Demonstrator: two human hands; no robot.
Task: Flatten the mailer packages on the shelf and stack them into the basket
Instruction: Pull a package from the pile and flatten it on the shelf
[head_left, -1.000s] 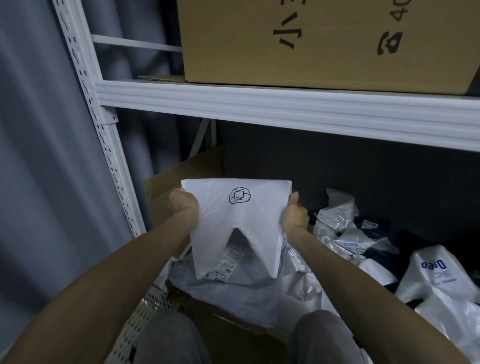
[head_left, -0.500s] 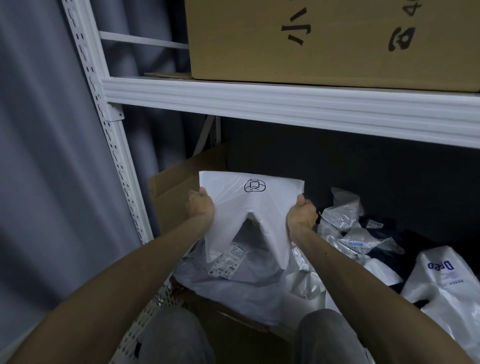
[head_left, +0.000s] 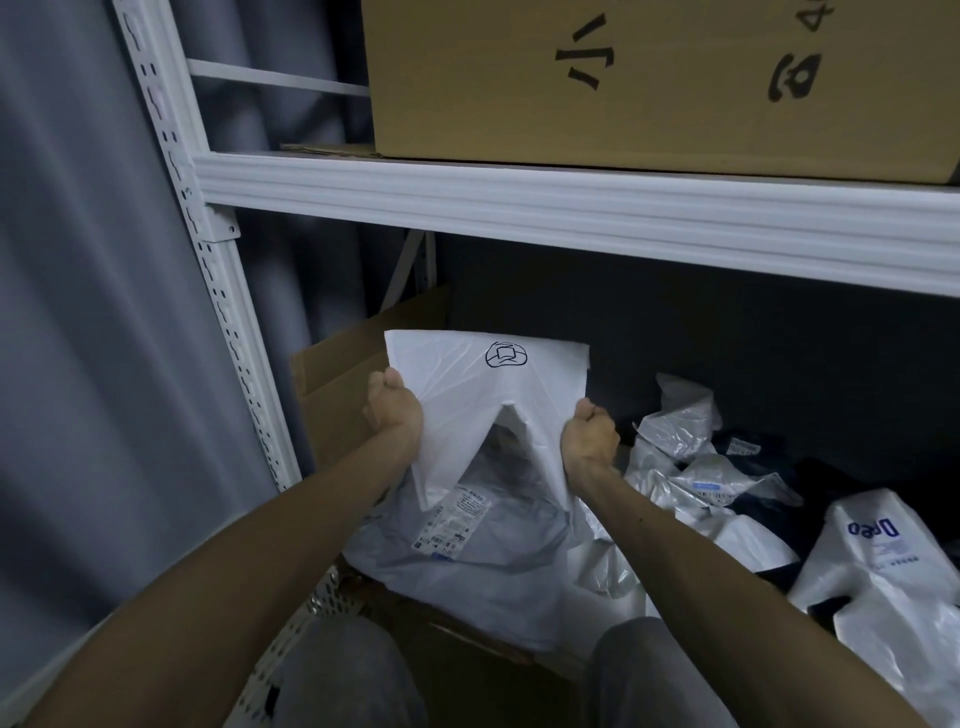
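Two grey-trousered knees (head_left: 337, 675) are cut off at the bottom edge. Of the white perforated basket (head_left: 327, 597) only a strip shows. The left grip (head_left: 393, 410) and the right grip (head_left: 589, 439) each clamp a side edge of the white plastic mailer with black logo (head_left: 467, 395), held upright over a grey labelled mailer (head_left: 467, 545). To the right, crumpled white mailers (head_left: 701, 467) lie on the shelf, half in shadow.

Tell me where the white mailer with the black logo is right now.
Centre of the head view, the white mailer is held up between the left hand and right hand, above a grey labelled mailer and right of a cardboard flap.
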